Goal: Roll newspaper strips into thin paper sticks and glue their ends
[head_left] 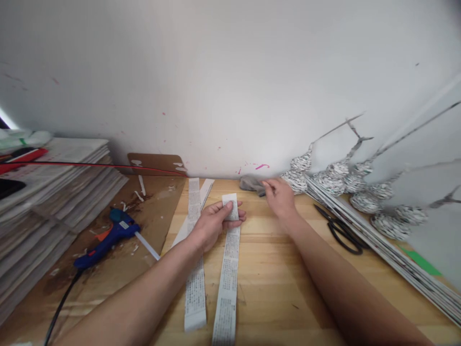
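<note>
Long printed newspaper strip [228,269] lies on the pale wooden table [281,269], its far end pinched between the left hand's [212,223] thumb and fingers. A sideways tug could tear or crease it. The right hand [279,197] touches a grey crumpled cloth [249,183]; whether it grips is unclear.

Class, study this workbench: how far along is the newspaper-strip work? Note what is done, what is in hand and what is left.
Done: several wound paper bulbs on sticks lie by the wall. In hand: the left hand pinches a cut newspaper strip near its top, and the right hand touches a grey cloth. Left, it seems: a second strip lies flat and unwound, and the newspaper stack looks uncut.
</note>
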`<act>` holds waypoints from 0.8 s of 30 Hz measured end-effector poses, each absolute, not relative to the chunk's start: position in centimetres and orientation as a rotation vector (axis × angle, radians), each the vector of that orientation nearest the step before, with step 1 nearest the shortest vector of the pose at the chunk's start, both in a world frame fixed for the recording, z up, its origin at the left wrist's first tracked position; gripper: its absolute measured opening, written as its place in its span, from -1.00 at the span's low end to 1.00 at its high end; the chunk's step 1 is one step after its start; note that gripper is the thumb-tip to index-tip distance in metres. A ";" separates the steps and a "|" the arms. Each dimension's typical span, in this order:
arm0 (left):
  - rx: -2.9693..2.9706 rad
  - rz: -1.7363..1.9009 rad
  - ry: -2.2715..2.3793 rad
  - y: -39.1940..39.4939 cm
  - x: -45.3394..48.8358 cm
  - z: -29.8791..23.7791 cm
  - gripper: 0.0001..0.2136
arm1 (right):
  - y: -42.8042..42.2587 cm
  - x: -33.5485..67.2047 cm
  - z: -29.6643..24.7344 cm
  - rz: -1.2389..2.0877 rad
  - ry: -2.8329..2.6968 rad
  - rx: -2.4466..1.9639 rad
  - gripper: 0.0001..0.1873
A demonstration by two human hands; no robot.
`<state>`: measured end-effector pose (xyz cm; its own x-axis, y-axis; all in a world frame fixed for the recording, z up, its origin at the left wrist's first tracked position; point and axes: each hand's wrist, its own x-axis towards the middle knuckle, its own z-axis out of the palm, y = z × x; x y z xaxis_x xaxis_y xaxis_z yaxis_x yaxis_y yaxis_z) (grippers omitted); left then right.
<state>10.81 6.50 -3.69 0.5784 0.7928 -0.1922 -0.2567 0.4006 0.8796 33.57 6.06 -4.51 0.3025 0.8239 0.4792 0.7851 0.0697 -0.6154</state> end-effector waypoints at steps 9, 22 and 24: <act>1.022 0.696 0.660 6.5 10.7 -4.2 -0.68 | 5.5 29.4 -3.9 1.334 -1.152 -1.232 -0.58; 1.072 0.693 0.707 6.4 10.7 -4.4 -0.65 | 4.9 28.9 -3.0 1.378 -1.457 -1.102 -0.64; 1.076 0.695 0.716 6.5 10.7 -4.3 -0.66 | 4.9 28.8 -3.1 1.344 -1.474 -1.109 -0.65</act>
<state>10.71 6.46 -4.33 0.5850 0.7922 -0.1737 -0.1500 0.3162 0.9368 28.82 4.88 -3.05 -0.2629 0.9647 0.0158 0.0727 0.0361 -0.9967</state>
